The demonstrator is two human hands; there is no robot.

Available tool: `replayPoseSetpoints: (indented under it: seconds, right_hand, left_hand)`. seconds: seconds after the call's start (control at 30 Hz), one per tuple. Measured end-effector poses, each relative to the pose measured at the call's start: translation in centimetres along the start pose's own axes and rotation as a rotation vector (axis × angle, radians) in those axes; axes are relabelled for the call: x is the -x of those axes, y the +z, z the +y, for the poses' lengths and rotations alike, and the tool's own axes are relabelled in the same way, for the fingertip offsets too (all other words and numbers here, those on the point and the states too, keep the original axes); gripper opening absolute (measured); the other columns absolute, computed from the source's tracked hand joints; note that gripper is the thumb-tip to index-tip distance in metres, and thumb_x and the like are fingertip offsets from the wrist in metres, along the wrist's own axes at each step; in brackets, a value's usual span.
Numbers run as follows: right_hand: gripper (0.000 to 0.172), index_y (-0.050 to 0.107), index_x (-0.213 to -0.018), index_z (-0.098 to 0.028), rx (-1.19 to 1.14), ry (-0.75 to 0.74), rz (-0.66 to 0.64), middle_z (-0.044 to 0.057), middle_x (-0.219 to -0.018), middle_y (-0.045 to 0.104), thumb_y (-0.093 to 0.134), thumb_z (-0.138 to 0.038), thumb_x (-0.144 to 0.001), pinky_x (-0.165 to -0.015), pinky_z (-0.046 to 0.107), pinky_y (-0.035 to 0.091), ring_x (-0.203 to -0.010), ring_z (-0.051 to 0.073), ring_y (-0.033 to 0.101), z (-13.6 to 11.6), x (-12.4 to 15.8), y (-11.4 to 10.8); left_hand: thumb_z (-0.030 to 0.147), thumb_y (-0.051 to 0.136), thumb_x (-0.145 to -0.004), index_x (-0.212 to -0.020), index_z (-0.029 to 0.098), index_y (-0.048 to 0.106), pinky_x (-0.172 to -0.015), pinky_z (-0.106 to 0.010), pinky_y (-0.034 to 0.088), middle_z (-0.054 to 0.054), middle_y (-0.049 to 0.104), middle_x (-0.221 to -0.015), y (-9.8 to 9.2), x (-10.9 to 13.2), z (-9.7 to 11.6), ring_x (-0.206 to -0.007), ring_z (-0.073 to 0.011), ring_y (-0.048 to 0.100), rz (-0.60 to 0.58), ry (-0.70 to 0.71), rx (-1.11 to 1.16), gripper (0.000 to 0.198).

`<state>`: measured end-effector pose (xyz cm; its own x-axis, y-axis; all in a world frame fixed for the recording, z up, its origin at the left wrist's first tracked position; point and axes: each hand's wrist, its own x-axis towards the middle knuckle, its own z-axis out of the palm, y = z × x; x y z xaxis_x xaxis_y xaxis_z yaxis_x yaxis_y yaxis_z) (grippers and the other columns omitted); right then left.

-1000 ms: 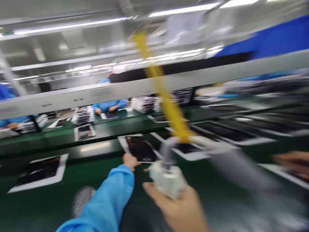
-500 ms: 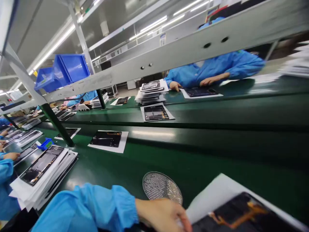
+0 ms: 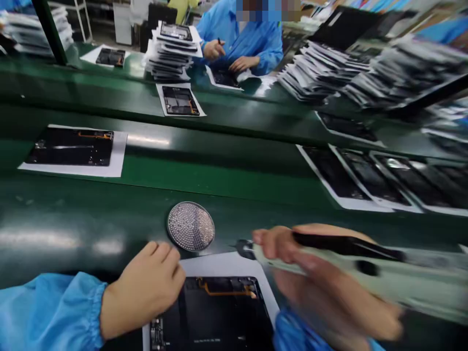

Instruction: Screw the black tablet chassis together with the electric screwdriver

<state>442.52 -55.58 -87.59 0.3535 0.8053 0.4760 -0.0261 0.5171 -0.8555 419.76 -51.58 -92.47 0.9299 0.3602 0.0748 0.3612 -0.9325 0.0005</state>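
Head view: at the near edge of the green surface (image 3: 73, 204), a dark tablet panel (image 3: 215, 317) lies on a white paper sheet (image 3: 219, 265), cut off by the frame's bottom. Its orange ribbon cable (image 3: 226, 288) lies exposed, with no cover on; whether screws are in is too small to tell. Left hand (image 3: 144, 292) rests loosely curled, holding nothing, just beside the sheet's upper left corner. Right hand (image 3: 321, 278), blurred, wraps a pale electric screwdriver (image 3: 329, 261), its tip just above the sheet's top edge. A round mesh disc (image 3: 190, 226) sits just beyond. More panels (image 3: 376, 178) line the surface's right side; stacked panels (image 3: 171, 51) and a co-worker (image 3: 237, 44) are across the far side.
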Motion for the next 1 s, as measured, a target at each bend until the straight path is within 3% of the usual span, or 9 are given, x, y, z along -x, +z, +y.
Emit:
replayPoseSetpoints:
  seconds: [0.1,0.2,0.27,0.47,0.63,0.73,1.0]
  right_hand:
    - [0.019,0.074,-0.097,-0.026,-0.030,-0.016,-0.047,-0.002,-0.057,0.058,0.073,-0.020,-0.079,-0.063,0.034,0.053,-0.058,0.016,0.057,2.5,0.0,2.5]
    - [0.019,0.073,-0.097,-0.026,-0.006,0.033,-0.046,-0.002,-0.058,0.057,0.071,-0.019,-0.079,-0.061,0.033,0.052,-0.058,0.016,0.055,2.8,0.8,3.0]
    - [0.019,0.073,-0.098,-0.025,0.012,0.055,-0.051,-0.002,-0.060,0.058,0.071,-0.018,-0.080,-0.061,0.033,0.052,-0.058,0.015,0.054,1.8,1.4,2.6]
    - [0.019,0.073,-0.102,-0.027,0.057,0.136,-0.111,-0.002,-0.060,0.055,0.067,-0.019,-0.085,-0.061,0.034,0.051,-0.058,0.014,0.052,-0.3,2.9,2.6]
    - [0.023,0.071,-0.104,-0.027,0.036,0.157,-0.139,-0.002,-0.062,0.056,0.068,-0.016,-0.085,-0.062,0.035,0.051,-0.061,0.017,0.055,0.6,3.5,2.8]
    - [0.022,0.070,-0.105,-0.027,0.041,0.167,-0.149,-0.002,-0.064,0.057,0.067,-0.015,-0.087,-0.063,0.035,0.052,-0.063,0.017,0.056,0.6,3.5,2.6]
    - [0.023,0.069,-0.104,-0.027,0.045,0.166,-0.144,-0.002,-0.064,0.058,0.065,-0.013,-0.086,-0.063,0.035,0.052,-0.063,0.017,0.058,0.5,3.6,2.8]
  left_hand:
    - [0.015,0.055,-0.090,-0.086,0.012,0.062,-0.059,-0.034,0.043,-0.008,0.058,-0.078,2.3,-0.4,0.9,-0.070,-0.0221,0.053,0.230,0.106,0.037,0.008]
    - [0.013,0.054,-0.091,-0.079,0.013,0.059,-0.056,-0.033,0.041,-0.006,0.054,-0.074,3.6,-1.0,1.2,-0.067,-0.0209,0.050,0.293,0.118,0.112,0.013]
    - [0.010,0.054,-0.089,-0.076,0.013,0.059,-0.056,-0.033,0.042,-0.007,0.054,-0.074,3.4,-1.3,1.1,-0.069,-0.0212,0.051,0.285,0.118,0.136,0.014]
    - [0.013,0.064,-0.082,-0.080,0.011,0.060,-0.059,-0.034,0.048,-0.009,0.055,-0.078,1.7,-1.8,0.1,-0.074,-0.0230,0.053,0.088,0.083,0.220,0.005]
    - [0.009,0.051,-0.092,-0.084,0.011,0.060,-0.062,-0.034,0.050,-0.008,0.057,-0.080,2.6,-2.5,0.5,-0.072,-0.0215,0.053,0.257,0.120,0.267,0.012]
    - [0.009,0.052,-0.093,-0.083,0.010,0.061,-0.060,-0.034,0.049,-0.007,0.057,-0.078,3.3,-3.0,0.9,-0.070,-0.0210,0.052,0.336,0.135,0.275,0.014]
    - [0.013,0.054,-0.096,-0.082,0.011,0.062,-0.059,-0.033,0.045,-0.007,0.060,-0.078,3.7,-3.3,0.9,-0.073,-0.0205,0.051,0.321,0.133,0.258,0.016]
